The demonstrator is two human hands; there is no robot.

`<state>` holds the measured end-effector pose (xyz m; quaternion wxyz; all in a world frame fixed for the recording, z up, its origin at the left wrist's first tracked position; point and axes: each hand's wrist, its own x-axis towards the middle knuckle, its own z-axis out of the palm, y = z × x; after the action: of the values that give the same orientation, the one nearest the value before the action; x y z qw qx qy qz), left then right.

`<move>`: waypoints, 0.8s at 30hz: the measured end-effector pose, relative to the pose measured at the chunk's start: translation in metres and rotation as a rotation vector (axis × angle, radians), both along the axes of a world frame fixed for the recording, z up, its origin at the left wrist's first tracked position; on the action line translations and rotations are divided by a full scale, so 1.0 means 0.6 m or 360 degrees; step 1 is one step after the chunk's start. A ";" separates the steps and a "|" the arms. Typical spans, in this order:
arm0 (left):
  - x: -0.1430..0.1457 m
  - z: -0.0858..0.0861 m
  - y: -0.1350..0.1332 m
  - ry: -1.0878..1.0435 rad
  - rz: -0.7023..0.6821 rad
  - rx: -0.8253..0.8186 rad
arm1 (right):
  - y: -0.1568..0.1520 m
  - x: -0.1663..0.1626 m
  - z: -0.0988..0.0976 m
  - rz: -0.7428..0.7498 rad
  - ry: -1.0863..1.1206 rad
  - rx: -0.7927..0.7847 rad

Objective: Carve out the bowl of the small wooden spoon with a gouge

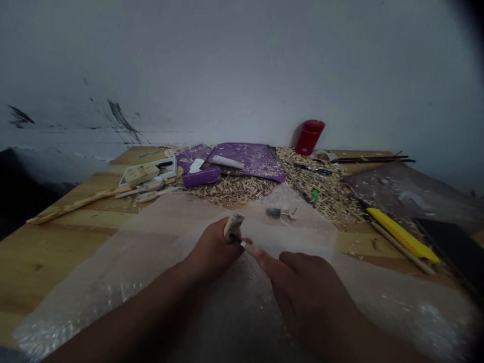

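Observation:
My left hand (212, 248) is closed around a small pale piece of wood (231, 229), whose cut top end sticks up above the fingers. In my right hand (308, 285) is a carving knife with a slim wooden handle (248, 247), the index finger stretched along it. Its dark blade meets the side of the wood, close to my left thumb. A little beyond my hands, a small object with a grey body and a thin pin (279, 213) lies on a translucent plastic sheet (162, 242).
Wood shavings (242, 189) cover the back of the wooden table (26, 262). Purple sheets (257, 154) and a white tray (175, 169) with a wooden block (141, 175) lie there. A red container (310, 137) leans against the wall. At right are a yellow cutter (401, 233) and a dark flat object (454, 247).

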<state>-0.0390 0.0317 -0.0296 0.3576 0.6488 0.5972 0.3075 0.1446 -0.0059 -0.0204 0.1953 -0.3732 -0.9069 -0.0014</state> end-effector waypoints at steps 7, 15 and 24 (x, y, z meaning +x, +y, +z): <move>0.007 -0.001 0.000 -0.0086 0.0040 -0.0005 | 0.003 -0.008 -0.008 -0.0026 0.0057 0.0044; 0.009 0.002 -0.003 -0.0156 0.0121 -0.0051 | 0.002 -0.017 -0.012 -0.0060 0.0100 0.0070; 0.011 -0.001 -0.006 -0.0215 0.0185 -0.0033 | 0.000 -0.024 -0.023 -0.0082 0.0196 0.0165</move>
<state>-0.0325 0.0284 -0.0299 0.3852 0.5871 0.6114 0.3648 0.1300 -0.0060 -0.0342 0.2696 -0.3853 -0.8820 -0.0306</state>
